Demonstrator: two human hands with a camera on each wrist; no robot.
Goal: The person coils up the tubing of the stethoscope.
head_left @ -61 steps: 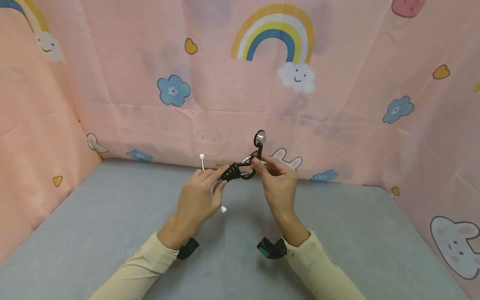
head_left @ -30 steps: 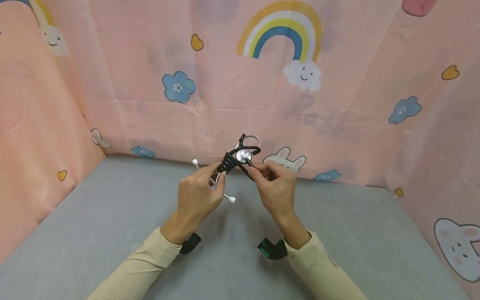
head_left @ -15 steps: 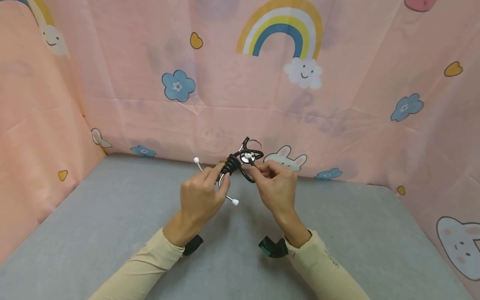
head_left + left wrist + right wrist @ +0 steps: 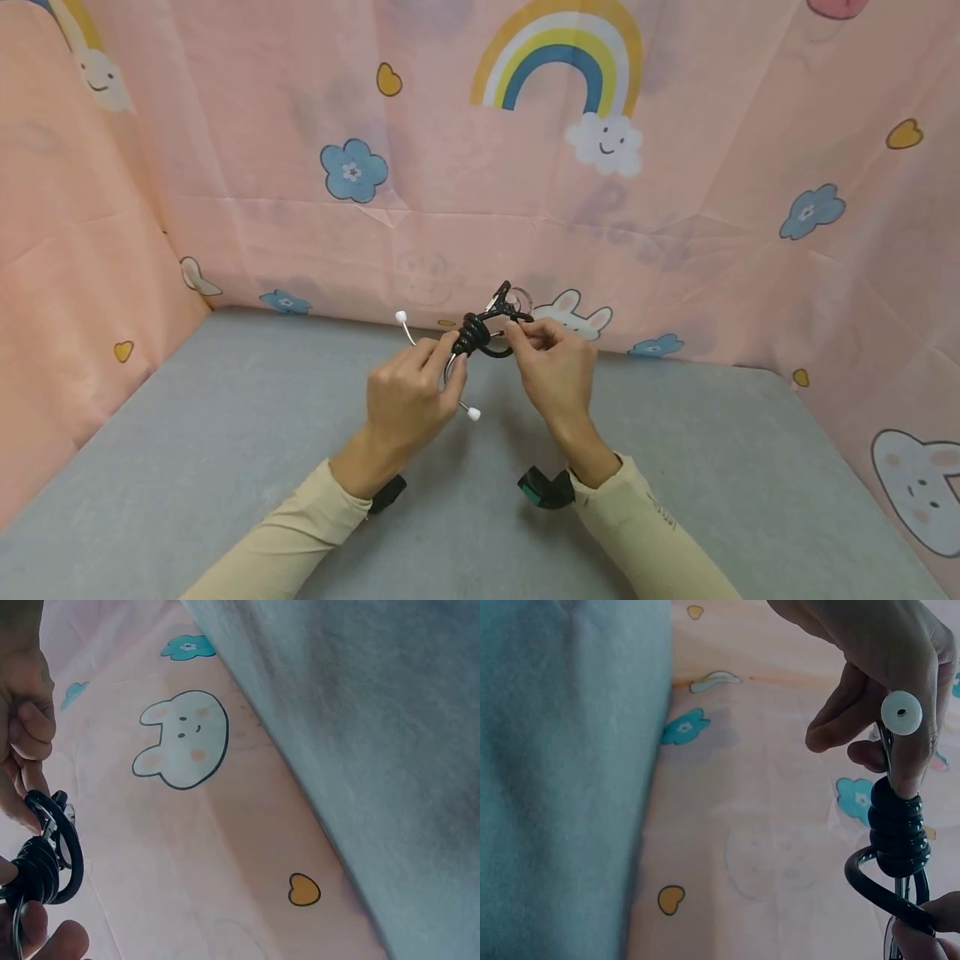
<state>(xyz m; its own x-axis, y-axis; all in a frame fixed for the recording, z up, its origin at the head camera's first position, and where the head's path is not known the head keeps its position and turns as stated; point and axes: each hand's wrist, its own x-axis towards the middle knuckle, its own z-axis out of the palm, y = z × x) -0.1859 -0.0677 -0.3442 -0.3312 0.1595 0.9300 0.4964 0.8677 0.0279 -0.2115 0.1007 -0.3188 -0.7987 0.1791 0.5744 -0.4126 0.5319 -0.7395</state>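
Held up above the table is a stethoscope [image 4: 472, 335], its black tubing wound in several tight turns round the metal ear tubes. My left hand [image 4: 412, 387] grips it at the ear-tube end, just below the coil [image 4: 898, 825]. White ear tips [image 4: 401, 317] stick out on both sides of that hand. At the other end, the fingers of my right hand [image 4: 558, 375] pinch the loose tubing loop [image 4: 73, 859] near the chestpiece. A thin metal ring [image 4: 520, 298] shows above the right fingertips. Most of the chestpiece is hidden by the fingers and loop in the head view.
Below both hands spreads a grey table [image 4: 660, 483]. A pink printed cloth [image 4: 262, 167] hangs behind it and along both sides. Black wrist mounts [image 4: 546, 487] sit at the cuffs of the beige sleeves [image 4: 637, 533].
The chestpiece stood upright above the right fingers at first. It was then turned down against the tubing loop, and now it is largely out of sight. The left hand has moved slightly right.
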